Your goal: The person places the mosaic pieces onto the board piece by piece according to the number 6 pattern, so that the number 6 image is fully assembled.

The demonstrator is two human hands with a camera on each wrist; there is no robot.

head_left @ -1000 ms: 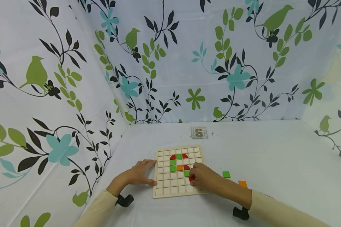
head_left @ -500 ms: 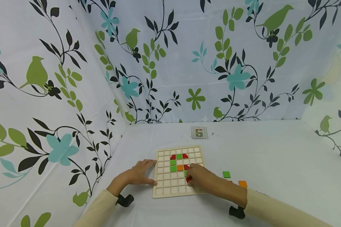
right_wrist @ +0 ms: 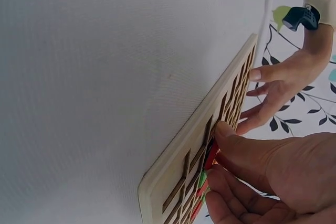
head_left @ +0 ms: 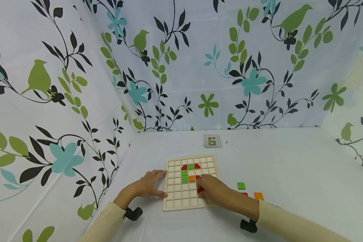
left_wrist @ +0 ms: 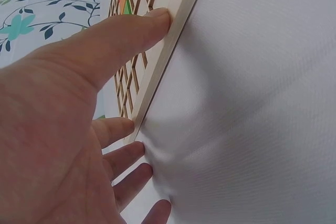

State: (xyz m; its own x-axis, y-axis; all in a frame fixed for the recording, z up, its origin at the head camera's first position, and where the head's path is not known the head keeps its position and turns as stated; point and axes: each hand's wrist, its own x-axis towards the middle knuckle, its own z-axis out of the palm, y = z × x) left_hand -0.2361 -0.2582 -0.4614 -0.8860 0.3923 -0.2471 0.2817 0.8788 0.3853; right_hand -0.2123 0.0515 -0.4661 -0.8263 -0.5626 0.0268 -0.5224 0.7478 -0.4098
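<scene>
A wooden grid board (head_left: 177, 194) lies on the white table, with red, green and orange tiles set in some of its squares. My left hand (head_left: 149, 184) rests at the board's left edge, fingers spread; in the left wrist view the thumb (left_wrist: 152, 24) touches the rim. Over the board's right part, my right hand (head_left: 213, 190) pinches a red tile (right_wrist: 211, 153) with a rounded edge between thumb and fingers, low against the grid. A green tile (right_wrist: 202, 179) shows right beside it. The right hand hides several squares from the head view.
Right of the board lie a loose green tile (head_left: 241, 186), an orange tile (head_left: 258, 196) and a partly hidden red tile (head_left: 244, 194). Behind the board is a small pattern card (head_left: 212, 141). A patterned cloth (head_left: 175, 67) hangs at the back and sides.
My right hand has shifted a little left over the board with the red tile, uncovering part of another red tile on the table. The left hand stays where it was.
</scene>
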